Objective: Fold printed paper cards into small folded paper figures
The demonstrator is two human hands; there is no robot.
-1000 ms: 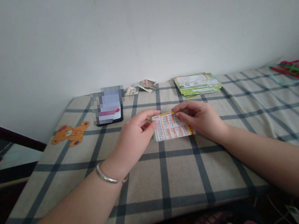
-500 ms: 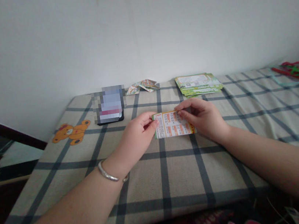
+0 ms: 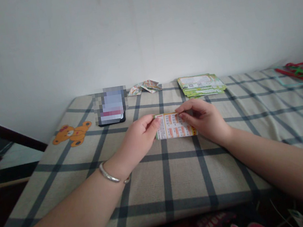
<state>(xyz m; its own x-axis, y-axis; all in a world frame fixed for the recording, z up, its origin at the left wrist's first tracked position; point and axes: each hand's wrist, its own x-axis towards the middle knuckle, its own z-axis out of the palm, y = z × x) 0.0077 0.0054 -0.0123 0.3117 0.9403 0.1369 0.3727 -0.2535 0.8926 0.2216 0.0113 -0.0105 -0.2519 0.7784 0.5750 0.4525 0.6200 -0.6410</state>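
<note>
Between my two hands is a small printed paper card (image 3: pixel 174 127), white with orange blocks and rows of tiny text. My left hand (image 3: pixel 142 131) pinches its left end, thumb on the near face. At the top right, my right hand (image 3: pixel 204 115) grips the card's edge between thumb and index finger. The card is tilted so its printed face turns toward me, just above the checked cloth. Fingers behind the card are hidden. Beyond my right hand lies a stack of green printed leaflets (image 3: pixel 202 85).
A phone (image 3: pixel 111 106), partly pixelated, lies at the back left. Beside it are folded paper pieces (image 3: pixel 146 87) near the wall. A bear cutout (image 3: pixel 72 134) is on the cloth's left side. Red, green and pale blue strips (image 3: pixel 302 75) are heaped at the far right.
The card and my hands have shifted very slightly left. My left thumb sits a little further over the card's upper left corner. Everything else stays put.
</note>
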